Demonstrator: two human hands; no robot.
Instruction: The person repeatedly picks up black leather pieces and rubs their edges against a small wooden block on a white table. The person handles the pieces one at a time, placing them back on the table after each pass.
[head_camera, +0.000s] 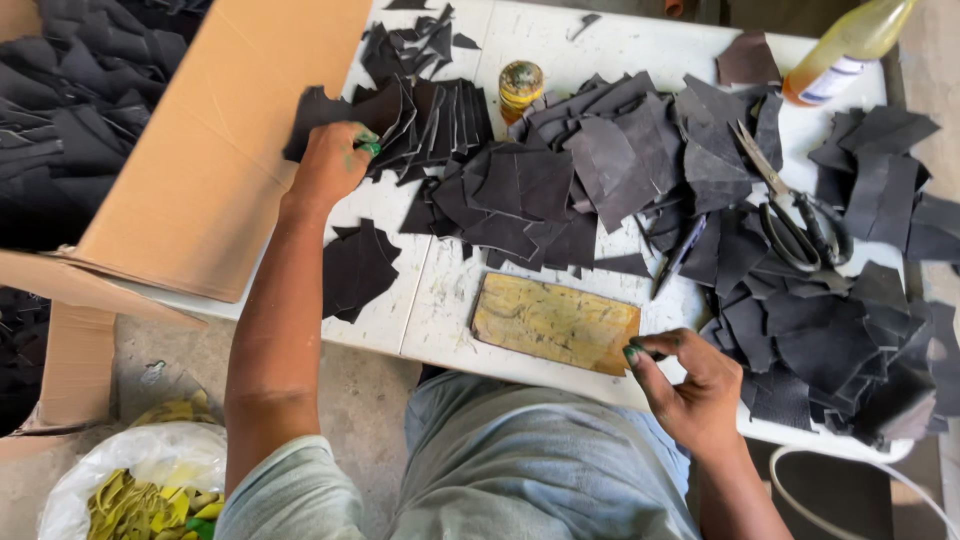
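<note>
Fingers of left hand (330, 160) pinch a dark leather piece (312, 112); right hand (690, 385) curls loosely, its palm hidden.

A white table (440, 300) stands on bare concrete floor (180, 350).

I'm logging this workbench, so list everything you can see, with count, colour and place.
leather pieces: many, dark grey, heaped across the table
table: one, white, centre
wooden block: one, yellowish, near table edge
scissors: one pair, dark handles, right
small tin: one, yellow-brown, table top
bottle: one, yellow liquid, upper right
cardboard box: one, brown, left
plastic bag: one, white, yellow scraps inside, floor lower left
left hand: on a leather piece near the box
right hand: by the wooden block's right end
</note>
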